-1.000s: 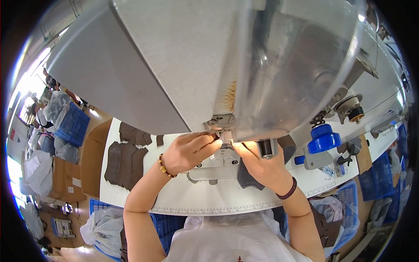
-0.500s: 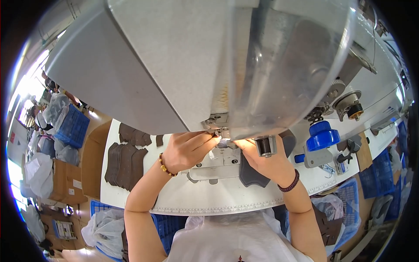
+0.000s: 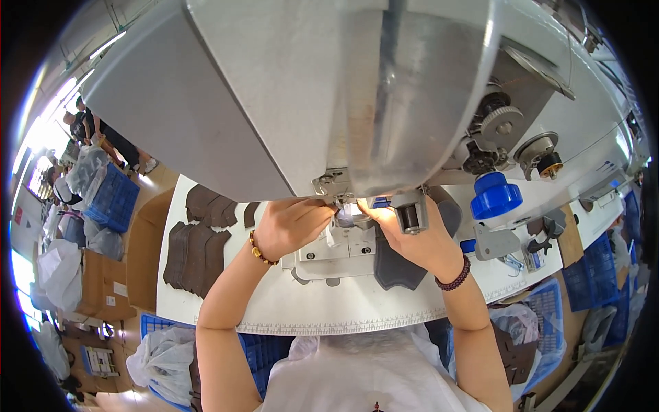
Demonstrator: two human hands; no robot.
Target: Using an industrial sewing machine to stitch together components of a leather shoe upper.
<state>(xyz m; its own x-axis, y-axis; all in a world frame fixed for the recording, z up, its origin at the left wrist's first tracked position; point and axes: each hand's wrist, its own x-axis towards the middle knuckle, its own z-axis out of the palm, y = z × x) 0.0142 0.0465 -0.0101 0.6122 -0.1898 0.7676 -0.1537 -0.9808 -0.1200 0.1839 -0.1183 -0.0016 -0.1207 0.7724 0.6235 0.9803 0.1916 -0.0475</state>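
Observation:
Under the head of a grey-white sewing machine, both hands work close to the lit needle area. My left hand is closed, its fingertips pinched together beside the presser foot; whatever they hold is too small or hidden. From the other side my right hand reaches in, its thumb side pointing at the needle. A metal holder with a black roller covers part of its fingers, so their grip is hidden. Below that hand a dark grey cut piece lies beside the metal needle plate.
Stacked brown cut pieces lie on the white table at left. A blue knob juts from the machine at right. Blue crates and a plastic-wrapped bundle stand below the table edge. Other people are at far left.
My view has shifted, so the machine's head and blue knob sit further left and higher. Both hands stay by the needle; the right fingers show a little less behind the roller holder.

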